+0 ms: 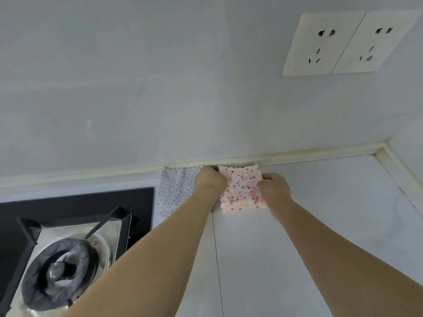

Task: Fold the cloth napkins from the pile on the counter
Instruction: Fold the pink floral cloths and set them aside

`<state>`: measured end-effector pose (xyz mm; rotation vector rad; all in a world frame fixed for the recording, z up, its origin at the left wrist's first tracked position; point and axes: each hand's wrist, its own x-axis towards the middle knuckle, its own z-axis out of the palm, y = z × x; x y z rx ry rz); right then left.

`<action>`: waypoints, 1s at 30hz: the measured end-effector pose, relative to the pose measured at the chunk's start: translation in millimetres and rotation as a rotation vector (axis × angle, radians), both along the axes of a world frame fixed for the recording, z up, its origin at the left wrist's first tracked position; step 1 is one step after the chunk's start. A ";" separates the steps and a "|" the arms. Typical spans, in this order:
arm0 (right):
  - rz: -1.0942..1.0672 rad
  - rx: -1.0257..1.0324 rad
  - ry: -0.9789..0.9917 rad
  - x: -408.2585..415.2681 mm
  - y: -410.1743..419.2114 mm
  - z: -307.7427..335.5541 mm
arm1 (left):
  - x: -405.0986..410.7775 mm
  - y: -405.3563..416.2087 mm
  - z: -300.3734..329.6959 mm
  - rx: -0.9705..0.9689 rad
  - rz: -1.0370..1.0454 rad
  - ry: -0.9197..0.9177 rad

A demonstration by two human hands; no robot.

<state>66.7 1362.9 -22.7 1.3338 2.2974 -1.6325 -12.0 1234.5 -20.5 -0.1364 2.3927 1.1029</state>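
Observation:
A pink spotted napkin [242, 187] lies on the white counter [320, 213] close to the back wall. My left hand [209, 179] grips its far left corner with curled fingers. At the napkin's right edge, my right hand [273, 186] pinches the cloth near the far right corner. A pale lilac spotted napkin [176, 191] lies flat just to the left, partly hidden under my left hand and forearm.
A black gas hob [75, 236] with a burner and pan support fills the lower left. Two wall sockets [343, 42] sit high on the right. The counter meets a side wall at the far right corner [386, 147].

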 end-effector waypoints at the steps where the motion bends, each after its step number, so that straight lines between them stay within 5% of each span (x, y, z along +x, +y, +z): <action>1: 0.013 0.009 -0.013 1.7 0.4 -0.8 | 1.5 -1.2 2.0 -0.019 -0.004 0.011; 16: 0.395 0.552 0.201 71.7 -112.6 76.6 | 96.4 -133.2 78.7 -0.224 -0.371 0.601; 30: 0.631 0.680 0.297 88.0 -369.6 146.2 | 119.1 -402.0 132.4 -0.359 -0.341 0.761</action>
